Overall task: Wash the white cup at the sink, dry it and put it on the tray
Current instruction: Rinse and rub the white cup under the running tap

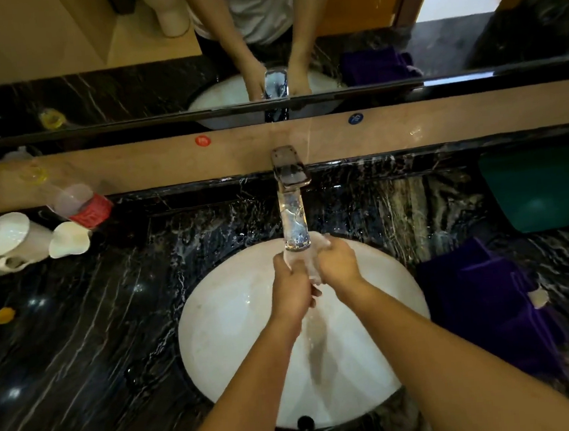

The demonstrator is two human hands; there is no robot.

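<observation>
Over the white sink basin, both of my hands meet under the tip of the chrome faucet. Between them is a pale, blurred white cup, mostly hidden by my fingers. My left hand wraps its near left side and my right hand covers its right side. Water runs down from the hands into the basin. A dark teal tray lies on the counter at the far right.
A purple towel lies folded right of the basin. At the far left stand more white cups and a tipped plastic bottle. A small yellow cap sits on the wet black marble counter. A mirror rises behind the faucet.
</observation>
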